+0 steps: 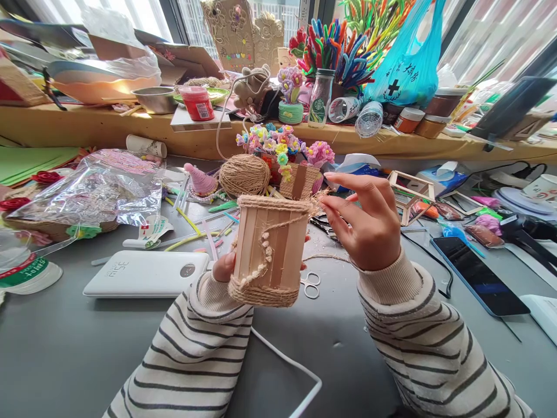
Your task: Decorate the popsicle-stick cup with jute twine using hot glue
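Pot (pixel 270 249) of sticks, held above table (pixel 65 348) | left hand (pixel 224 267) grips its back | right hand (pixel 365 226) pinches loose twine (pixel 315 204) at rim | rim and base bands wound, diagonal strand laid; end seemingly unfixed.

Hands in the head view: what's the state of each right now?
Left hand: closed around the stick cup, mostly hidden behind it.
Right hand: fingertips pinched on the twine end at the cup's rim, index finger extended.
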The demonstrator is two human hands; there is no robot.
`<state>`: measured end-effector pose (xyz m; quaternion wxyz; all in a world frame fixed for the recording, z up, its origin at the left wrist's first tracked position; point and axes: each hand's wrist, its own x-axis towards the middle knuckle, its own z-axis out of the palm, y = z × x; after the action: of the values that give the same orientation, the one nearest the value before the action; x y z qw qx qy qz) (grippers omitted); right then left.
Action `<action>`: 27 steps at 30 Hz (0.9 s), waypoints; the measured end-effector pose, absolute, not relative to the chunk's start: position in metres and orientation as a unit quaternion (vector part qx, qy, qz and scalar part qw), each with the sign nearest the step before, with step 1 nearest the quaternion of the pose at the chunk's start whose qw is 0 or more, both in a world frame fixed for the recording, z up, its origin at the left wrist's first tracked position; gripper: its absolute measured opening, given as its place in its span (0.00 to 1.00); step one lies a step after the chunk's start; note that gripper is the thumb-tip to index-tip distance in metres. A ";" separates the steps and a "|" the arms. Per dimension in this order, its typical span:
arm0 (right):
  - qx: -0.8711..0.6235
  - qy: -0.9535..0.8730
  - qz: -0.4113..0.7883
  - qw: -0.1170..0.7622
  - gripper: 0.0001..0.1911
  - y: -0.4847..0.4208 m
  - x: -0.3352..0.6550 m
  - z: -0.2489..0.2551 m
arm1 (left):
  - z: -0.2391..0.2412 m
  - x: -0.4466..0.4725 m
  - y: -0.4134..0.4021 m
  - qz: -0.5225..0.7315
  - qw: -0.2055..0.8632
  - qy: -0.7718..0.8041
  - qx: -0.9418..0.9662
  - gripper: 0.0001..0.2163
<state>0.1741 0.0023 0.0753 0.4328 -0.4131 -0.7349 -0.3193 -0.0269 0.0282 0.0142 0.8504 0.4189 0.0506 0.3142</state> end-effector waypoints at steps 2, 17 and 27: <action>-0.414 -0.734 -0.325 0.430 0.05 0.002 0.174 0.075 | 0.014 -0.027 0.029 0.312 0.847 0.053 0.427 0.37; -0.446 -0.719 -0.292 0.446 0.07 0.004 0.173 0.068 | 0.016 -0.025 0.029 0.293 0.855 0.013 0.429 0.35; -0.451 -0.692 -0.332 0.456 0.07 0.006 0.172 0.064 | 0.011 -0.024 0.027 0.304 0.857 0.003 0.416 0.36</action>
<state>0.1716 0.0062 0.0641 0.4557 -0.4510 -0.6920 -0.3319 -0.0240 0.0270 0.0107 0.8570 0.4156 0.0028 0.3045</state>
